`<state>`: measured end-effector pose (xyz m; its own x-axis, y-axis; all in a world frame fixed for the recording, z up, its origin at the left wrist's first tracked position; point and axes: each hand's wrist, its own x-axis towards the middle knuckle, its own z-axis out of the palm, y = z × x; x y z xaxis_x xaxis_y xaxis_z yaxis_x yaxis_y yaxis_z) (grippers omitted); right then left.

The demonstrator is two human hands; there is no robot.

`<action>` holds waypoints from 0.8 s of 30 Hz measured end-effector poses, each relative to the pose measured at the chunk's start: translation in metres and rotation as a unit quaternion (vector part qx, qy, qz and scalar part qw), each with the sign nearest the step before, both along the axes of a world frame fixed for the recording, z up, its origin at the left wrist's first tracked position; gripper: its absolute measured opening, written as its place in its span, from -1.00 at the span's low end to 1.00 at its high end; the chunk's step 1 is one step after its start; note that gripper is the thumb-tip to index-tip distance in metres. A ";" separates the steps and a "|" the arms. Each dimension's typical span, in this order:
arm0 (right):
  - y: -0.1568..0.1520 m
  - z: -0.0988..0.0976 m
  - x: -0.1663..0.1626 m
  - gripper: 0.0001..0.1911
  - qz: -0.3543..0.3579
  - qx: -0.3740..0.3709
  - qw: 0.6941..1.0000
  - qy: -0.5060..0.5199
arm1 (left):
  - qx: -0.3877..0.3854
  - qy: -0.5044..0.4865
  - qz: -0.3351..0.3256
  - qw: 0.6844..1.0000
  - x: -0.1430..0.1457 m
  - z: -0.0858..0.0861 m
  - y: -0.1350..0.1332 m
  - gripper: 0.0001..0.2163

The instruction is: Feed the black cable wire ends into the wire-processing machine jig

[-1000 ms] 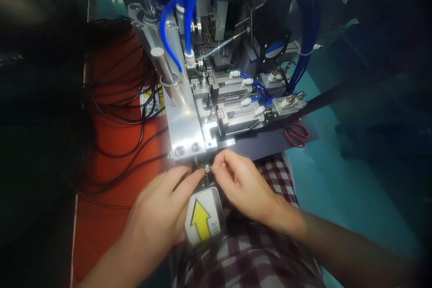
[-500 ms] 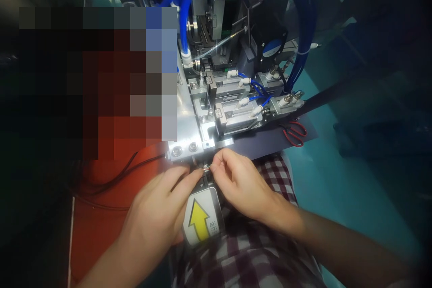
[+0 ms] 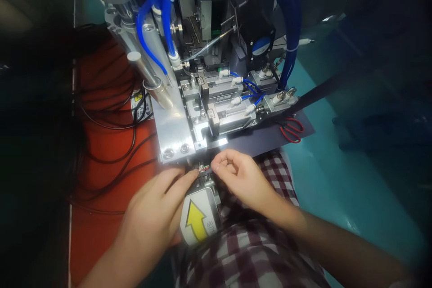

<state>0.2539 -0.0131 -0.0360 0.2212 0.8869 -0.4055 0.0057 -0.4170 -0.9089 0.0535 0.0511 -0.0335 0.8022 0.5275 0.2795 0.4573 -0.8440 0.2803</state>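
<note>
Thin coloured wires [image 3: 204, 168], with red and green showing, stick out to the right from the fingertips of my left hand [image 3: 158, 204]. That hand is closed on them, thumb and forefinger pressed together. My right hand [image 3: 238, 175] is closed in a pinch just beyond the free wire ends; whether anything tiny sits between its fingertips is hidden. Both hands are just in front of the machine's silver metal plate [image 3: 175, 132]. Below the wires is a small metal fixture [image 3: 205, 183], and a white label with a yellow arrow [image 3: 196, 219] lies beneath it.
Pneumatic slides [image 3: 229, 114] with blue hoses [image 3: 293, 18] stand behind my hands. A metal post [image 3: 148, 76] rises at left. Black cables [image 3: 118, 162] lie over the red surface [image 3: 97, 180]. Red-handled scissors or snips [image 3: 292, 130] rest on the dark mat at right.
My right fingertips have drawn slightly away from my left ones, so more of the wires shows between them. The view has shifted, and the machine appears a little further left.
</note>
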 end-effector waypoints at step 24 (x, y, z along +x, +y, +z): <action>0.000 0.004 -0.007 -0.90 0.035 0.194 0.942 -0.270 | 0.006 -0.001 -0.004 1.000 0.003 0.002 0.002 -0.76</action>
<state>0.2465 -0.0132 -0.0318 0.2383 0.9653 0.1066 0.5267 -0.0362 -0.8493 0.0560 0.0530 -0.0314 0.8053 0.5182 0.2882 0.4506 -0.8507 0.2705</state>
